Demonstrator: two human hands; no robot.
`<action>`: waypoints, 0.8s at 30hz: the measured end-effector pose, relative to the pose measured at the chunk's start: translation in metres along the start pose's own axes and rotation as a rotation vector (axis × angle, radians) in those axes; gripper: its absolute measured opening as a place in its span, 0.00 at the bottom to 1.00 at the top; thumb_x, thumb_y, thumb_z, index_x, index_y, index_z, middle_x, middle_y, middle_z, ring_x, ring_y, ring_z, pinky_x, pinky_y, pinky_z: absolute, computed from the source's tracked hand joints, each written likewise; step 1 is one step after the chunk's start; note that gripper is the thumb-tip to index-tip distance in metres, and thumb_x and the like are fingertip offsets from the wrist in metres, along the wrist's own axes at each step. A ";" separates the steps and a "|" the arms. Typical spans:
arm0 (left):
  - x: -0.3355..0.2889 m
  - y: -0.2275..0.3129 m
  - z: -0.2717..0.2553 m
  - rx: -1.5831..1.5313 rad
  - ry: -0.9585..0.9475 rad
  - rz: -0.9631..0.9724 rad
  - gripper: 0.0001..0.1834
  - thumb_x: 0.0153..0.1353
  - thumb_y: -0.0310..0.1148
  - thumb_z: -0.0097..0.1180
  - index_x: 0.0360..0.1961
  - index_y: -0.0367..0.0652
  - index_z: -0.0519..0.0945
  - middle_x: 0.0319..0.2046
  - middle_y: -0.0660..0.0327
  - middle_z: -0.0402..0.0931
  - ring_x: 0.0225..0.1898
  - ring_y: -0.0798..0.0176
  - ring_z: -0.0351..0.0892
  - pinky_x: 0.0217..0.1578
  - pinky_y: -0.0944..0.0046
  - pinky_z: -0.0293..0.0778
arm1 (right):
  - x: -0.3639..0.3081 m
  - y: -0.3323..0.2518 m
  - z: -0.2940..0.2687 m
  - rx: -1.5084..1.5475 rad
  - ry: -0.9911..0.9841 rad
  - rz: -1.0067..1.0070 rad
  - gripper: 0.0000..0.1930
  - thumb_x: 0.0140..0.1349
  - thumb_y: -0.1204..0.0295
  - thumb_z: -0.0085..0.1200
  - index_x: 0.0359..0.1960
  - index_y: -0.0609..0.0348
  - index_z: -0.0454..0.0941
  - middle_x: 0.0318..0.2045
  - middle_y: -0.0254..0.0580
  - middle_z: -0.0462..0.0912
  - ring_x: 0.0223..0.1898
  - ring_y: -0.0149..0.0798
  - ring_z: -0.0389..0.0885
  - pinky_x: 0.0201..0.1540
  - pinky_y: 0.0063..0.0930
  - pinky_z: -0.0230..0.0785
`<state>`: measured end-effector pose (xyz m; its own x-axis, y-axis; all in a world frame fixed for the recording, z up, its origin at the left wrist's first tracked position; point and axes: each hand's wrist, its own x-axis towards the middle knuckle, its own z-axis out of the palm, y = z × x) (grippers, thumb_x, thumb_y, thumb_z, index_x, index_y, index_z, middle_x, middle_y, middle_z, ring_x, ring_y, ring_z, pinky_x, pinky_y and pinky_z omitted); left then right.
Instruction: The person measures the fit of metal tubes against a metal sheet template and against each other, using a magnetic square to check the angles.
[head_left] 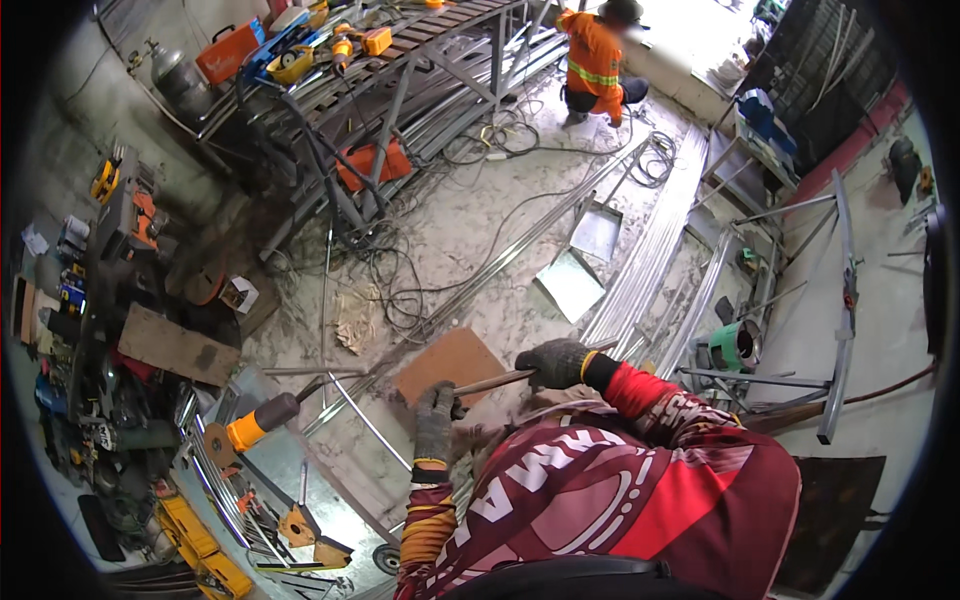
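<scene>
Both my hands wear dark grey work gloves. My left hand (436, 420) is closed around the near end of a slim brown stick, like a wooden handle (497, 382). My right hand (556, 363) grips the same stick further right and higher. The stick slants across in front of my chest; whatever is at its far end is hard to make out. Just beyond my left hand, a flat reddish-brown board (452, 362) lies on the floor, partly covered by the hand and stick.
A person in an orange jacket (594, 62) crouches at the far end. Long metal tubes (650, 245) and two metal trays (570, 284) lie on the floor, with loose cables (400, 290). A yellow-black power tool (262, 422) is at left, a metal rack (400, 110) behind.
</scene>
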<state>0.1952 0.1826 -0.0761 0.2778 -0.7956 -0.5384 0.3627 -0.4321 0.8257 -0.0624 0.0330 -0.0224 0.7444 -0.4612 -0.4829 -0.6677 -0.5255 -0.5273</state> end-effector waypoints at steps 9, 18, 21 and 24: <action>0.015 -0.006 0.113 0.055 -0.055 0.000 0.10 0.72 0.33 0.56 0.45 0.37 0.81 0.29 0.63 0.77 0.27 0.69 0.76 0.29 0.67 0.75 | -0.068 0.113 -0.014 0.097 0.116 0.016 0.20 0.57 0.59 0.63 0.50 0.46 0.80 0.40 0.51 0.85 0.45 0.57 0.83 0.47 0.51 0.74; 0.025 0.013 0.187 0.421 -0.177 0.271 0.14 0.69 0.40 0.59 0.38 0.37 0.82 0.22 0.66 0.75 0.23 0.71 0.74 0.27 0.67 0.71 | -0.074 0.152 -0.036 0.155 0.278 -0.066 0.19 0.60 0.63 0.61 0.53 0.53 0.82 0.44 0.51 0.86 0.46 0.54 0.84 0.49 0.46 0.76; 0.044 0.034 0.199 0.209 -0.081 0.035 0.11 0.70 0.36 0.59 0.38 0.38 0.81 0.23 0.66 0.75 0.21 0.73 0.73 0.23 0.69 0.70 | -0.072 0.151 -0.046 0.235 0.319 -0.032 0.21 0.60 0.65 0.63 0.55 0.53 0.81 0.45 0.51 0.86 0.47 0.53 0.85 0.50 0.44 0.76; 0.056 0.059 0.200 0.152 -0.032 0.065 0.09 0.71 0.33 0.58 0.41 0.37 0.81 0.23 0.66 0.75 0.21 0.74 0.73 0.23 0.70 0.71 | -0.080 0.169 -0.048 0.245 0.328 0.004 0.21 0.60 0.66 0.63 0.56 0.51 0.80 0.45 0.50 0.86 0.47 0.53 0.85 0.49 0.43 0.76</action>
<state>0.0542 0.0275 -0.0241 0.2666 -0.8360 -0.4796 0.2059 -0.4368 0.8757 -0.2346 -0.0530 -0.0396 0.6791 -0.6873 -0.2577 -0.6238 -0.3554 -0.6961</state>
